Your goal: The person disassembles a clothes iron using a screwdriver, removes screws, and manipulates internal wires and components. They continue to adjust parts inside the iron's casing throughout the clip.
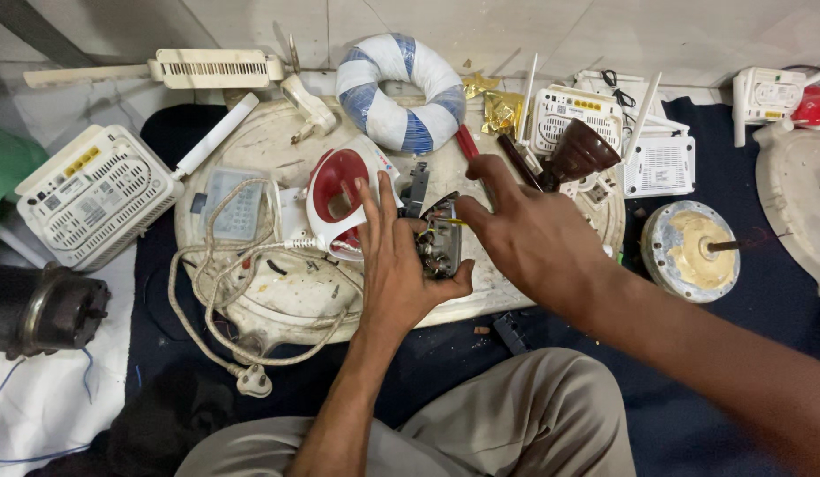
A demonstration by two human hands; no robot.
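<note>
My left hand [394, 261] is shut on a small dark metal electrical part [439, 243] with screws and contacts, thumb under it and fingers stretched up behind it. My right hand [526, 231] comes in from the right, its fingertips pinching at the top of that part, where a thin yellow piece shows. Both hands work over a round, stained white plate [277, 291]. A red and white clothes iron [339, 199] lies just left of my left hand, with its braided cord [217, 291] looped across the plate down to a white plug [253, 381].
A white router [92, 196] lies at the left, more white routers [576, 108] at the back right. A blue-and-white wrapped ring [399, 90] sits behind the plate. A brown funnel-shaped piece [579, 152], a round motor part [692, 250] and a dark motor [39, 309] lie around.
</note>
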